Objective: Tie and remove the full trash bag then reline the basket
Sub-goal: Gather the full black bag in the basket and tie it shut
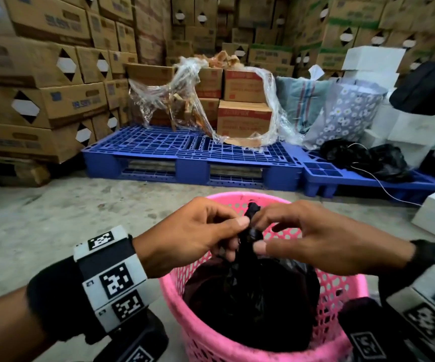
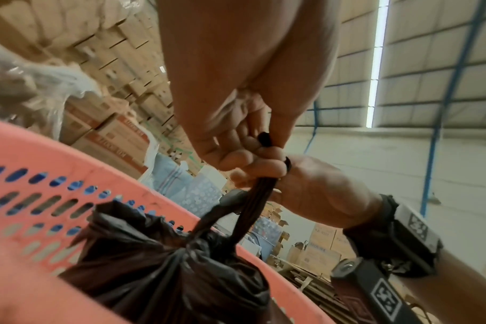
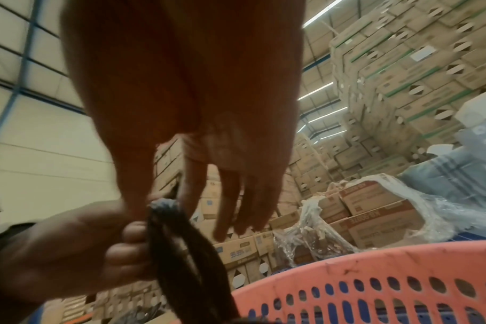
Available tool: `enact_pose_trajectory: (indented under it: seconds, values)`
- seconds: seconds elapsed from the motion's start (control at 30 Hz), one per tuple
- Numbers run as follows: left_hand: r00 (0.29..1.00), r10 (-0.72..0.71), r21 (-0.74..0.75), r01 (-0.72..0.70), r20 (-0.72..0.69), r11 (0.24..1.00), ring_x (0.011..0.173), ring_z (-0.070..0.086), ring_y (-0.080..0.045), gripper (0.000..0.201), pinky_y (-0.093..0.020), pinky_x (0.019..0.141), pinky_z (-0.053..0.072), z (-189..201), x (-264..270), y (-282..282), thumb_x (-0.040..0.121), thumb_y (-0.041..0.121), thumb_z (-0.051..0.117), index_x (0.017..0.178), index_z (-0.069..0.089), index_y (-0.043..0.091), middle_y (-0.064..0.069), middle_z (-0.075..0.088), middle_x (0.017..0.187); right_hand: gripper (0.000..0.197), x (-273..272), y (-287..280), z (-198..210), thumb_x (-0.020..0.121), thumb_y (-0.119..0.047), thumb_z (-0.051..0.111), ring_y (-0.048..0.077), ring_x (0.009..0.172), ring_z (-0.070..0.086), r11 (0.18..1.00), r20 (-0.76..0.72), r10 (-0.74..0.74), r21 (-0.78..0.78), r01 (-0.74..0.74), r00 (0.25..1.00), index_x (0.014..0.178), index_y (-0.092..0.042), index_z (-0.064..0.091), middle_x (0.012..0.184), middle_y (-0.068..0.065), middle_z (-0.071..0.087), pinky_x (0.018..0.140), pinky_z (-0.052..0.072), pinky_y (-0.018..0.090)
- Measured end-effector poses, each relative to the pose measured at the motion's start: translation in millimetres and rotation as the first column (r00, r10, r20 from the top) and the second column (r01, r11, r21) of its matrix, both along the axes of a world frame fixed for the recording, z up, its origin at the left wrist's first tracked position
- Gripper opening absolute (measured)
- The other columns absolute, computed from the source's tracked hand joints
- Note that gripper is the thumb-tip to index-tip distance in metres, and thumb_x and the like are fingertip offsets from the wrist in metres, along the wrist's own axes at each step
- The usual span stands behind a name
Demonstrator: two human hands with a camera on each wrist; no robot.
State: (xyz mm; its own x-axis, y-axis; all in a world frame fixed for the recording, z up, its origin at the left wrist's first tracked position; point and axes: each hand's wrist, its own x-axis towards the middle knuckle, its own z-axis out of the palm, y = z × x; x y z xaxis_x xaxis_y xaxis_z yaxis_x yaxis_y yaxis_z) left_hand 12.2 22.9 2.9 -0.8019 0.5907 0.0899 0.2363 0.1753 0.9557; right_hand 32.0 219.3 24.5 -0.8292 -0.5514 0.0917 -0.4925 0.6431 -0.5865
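Filling the space beyond both hands, stacks of cardboard boxes (image 1: 41,82) rose high, and in front of them a blue pallet (image 1: 190,152) lay on the concrete floor (image 1: 54,218), carrying a few red-printed cartons (image 1: 245,118) half wrapped in torn clear film (image 1: 185,82). Off to the right of the hands stood white boxes (image 1: 373,61) and a flower-patterned bag (image 1: 347,113), with crumpled black plastic (image 1: 367,158) on a second pallet beside them. Directly beneath the hands sat the pink basket (image 1: 347,291), its wall pierced with rows of holes. The black trash bag (image 1: 250,296) was inside it, bulging and gathered at the top into two twisted strands (image 2: 253,210) that ran up to a small knot (image 1: 253,209) above the rim. The left hand (image 1: 195,236) gripped those strands with its fingers curled round them, thumb pressed against the knot. The right hand (image 1: 315,239) pinched the knot's end between thumb and forefinger, while its other fingers (image 3: 244,201) hung loose and nearly straight. Both wrists wore bands with black-and-white markers (image 1: 117,280).
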Motion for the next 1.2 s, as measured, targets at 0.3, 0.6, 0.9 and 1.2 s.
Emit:
enact_pose_trajectory:
  seconds: [0.3, 0.6, 0.9, 1.2]
  values:
    - [0.996, 0.087, -0.061, -0.087, -0.004, 0.994, 0.049, 0.059, -0.014, 0.017, -0.016, 0.046, 0.043, -1.2, -1.7, -3.3, 0.084, 0.008, 0.062, 0.083, 0.067, -0.008, -0.011, 0.064, 0.059, 0.012, 2.7, -10.1, -3.6, 0.080, -0.016, 0.060, 0.005, 0.088, 0.064, 0.993, -0.324, 0.079, 0.104, -0.047, 0.943, 0.087, -0.020, 0.070, 0.093, -0.007, 0.073, 0.080, 0.051, 0.031]
    - [0.990, 0.049, -0.112, -0.064, -0.135, 0.992, 0.060, 0.057, -0.015, 0.018, -0.032, 0.060, 0.046, -9.5, 1.3, 0.2, 0.090, 0.012, 0.053, 0.086, 0.065, -0.001, -0.016, 0.063, 0.069, 0.008, -3.1, -7.9, -10.2, 0.086, -0.018, 0.059, 0.008, 0.075, 0.064, 0.997, -0.256, -0.059, 0.035, 0.070, 0.965, 0.083, -0.022, 0.065, 0.078, -0.008, 0.070, 0.072, 0.053, 0.036]
    - [0.995, 0.028, 0.030, -0.031, 0.098, 0.999, 0.059, 0.056, -0.013, 0.013, -0.023, 0.056, 0.042, -10.6, 0.6, 4.0, 0.090, 0.010, 0.052, 0.083, 0.063, 0.006, 0.000, 0.057, 0.061, 0.041, 6.4, -9.8, -0.9, 0.078, -0.043, 0.062, 0.021, 0.059, 0.071, 0.977, 0.071, -0.171, -0.117, 0.178, 0.983, 0.069, -0.003, 0.068, 0.065, 0.011, 0.074, 0.059, 0.057, 0.036]
    - [0.978, -0.043, -0.323, -0.026, -0.204, 0.946, 0.049, 0.060, -0.009, 0.013, -0.019, 0.052, 0.047, -10.9, -9.9, -18.0, 0.085, 0.010, 0.062, 0.073, 0.066, 0.007, -0.003, 0.063, 0.057, 0.031, -6.8, 27.9, -12.2, 0.088, -0.021, 0.060, 0.008, 0.046, 0.057, 0.981, 0.158, -0.129, 0.165, 0.102, 0.979, 0.060, -0.009, 0.064, 0.053, 0.002, 0.067, 0.050, 0.046, 0.025]
